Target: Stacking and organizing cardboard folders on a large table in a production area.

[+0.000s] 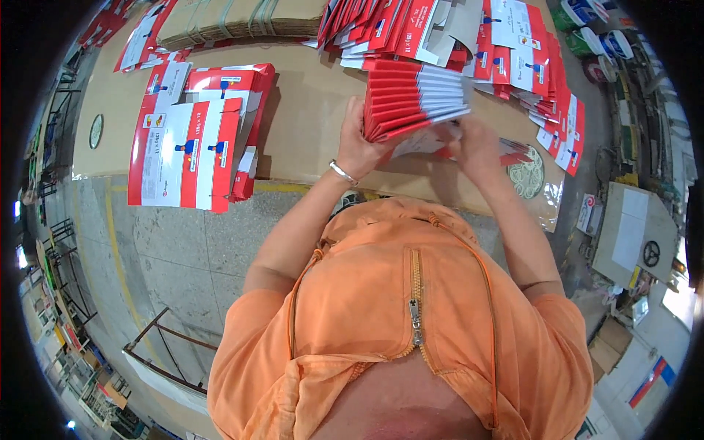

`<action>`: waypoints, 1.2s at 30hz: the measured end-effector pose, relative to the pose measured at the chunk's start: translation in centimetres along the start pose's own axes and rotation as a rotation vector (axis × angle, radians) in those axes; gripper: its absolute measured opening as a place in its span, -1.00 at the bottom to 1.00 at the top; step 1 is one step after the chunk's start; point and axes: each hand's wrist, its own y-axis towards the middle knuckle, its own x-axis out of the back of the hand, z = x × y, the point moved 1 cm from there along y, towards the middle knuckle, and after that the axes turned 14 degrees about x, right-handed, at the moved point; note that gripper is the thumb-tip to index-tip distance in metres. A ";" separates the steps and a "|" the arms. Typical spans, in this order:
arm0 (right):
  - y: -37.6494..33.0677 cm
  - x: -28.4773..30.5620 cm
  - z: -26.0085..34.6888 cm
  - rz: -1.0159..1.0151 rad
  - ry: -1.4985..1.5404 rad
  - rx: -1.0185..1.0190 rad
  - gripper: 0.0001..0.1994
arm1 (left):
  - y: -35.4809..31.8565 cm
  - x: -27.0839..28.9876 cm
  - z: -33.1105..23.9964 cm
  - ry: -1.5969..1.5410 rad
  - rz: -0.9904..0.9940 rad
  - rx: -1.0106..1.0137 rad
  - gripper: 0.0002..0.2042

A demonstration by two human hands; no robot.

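Observation:
My left hand (359, 143), with a silver bracelet at the wrist, is closed on the left end of a fanned stack of flat red-and-white cartons (414, 99). The stack is tilted up over the table's near edge, its red ends to the left and white parts to the right. My right hand (477, 145) is at the lower right corner of the stack. Its fingers are blurred and partly hidden, so whether they grip a carton does not show. Below the stack, between my hands, part of another carton (418, 143) shows.
On the brown table (301, 110), a pile of red-and-white cartons (183, 147) overhangs the near edge at left. A strapped cardboard bundle (242, 22) lies at the back. More flat cartons (513, 62) spread along the far right. Buckets (587, 40) stand beyond the right side.

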 end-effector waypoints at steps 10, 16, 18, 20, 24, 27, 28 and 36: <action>-0.2 0.2 -1.3 -0.032 0.245 0.028 -0.28 | 0.6 0.2 3.4 0.242 0.111 0.006 -0.29; 1.4 4.7 6.2 -0.273 -0.227 0.450 -0.29 | 1.1 -0.1 4.2 0.045 0.064 -0.033 -0.28; 1.4 3.9 6.6 -0.265 -0.263 0.448 -0.35 | 1.1 -0.1 4.3 0.047 0.064 -0.047 -0.29; 1.2 3.4 6.5 -0.280 -0.270 0.452 -0.43 | 1.1 -0.2 4.3 0.048 0.062 -0.058 -0.29; 1.1 3.5 7.3 -0.346 -0.184 0.450 -0.56 | 1.0 -0.4 4.4 -0.022 0.081 0.009 -0.31; 1.5 4.0 8.0 -0.281 -0.147 0.420 -0.63 | 1.0 -0.4 4.7 0.006 0.040 -0.038 -0.32; 1.6 3.9 7.9 -0.246 -0.148 0.421 -0.63 | 1.0 -0.4 4.7 0.038 0.021 -0.060 -0.33; 1.6 4.0 8.5 -0.216 -0.201 0.410 -0.60 | 0.5 -0.3 2.9 0.053 0.001 -0.103 -0.35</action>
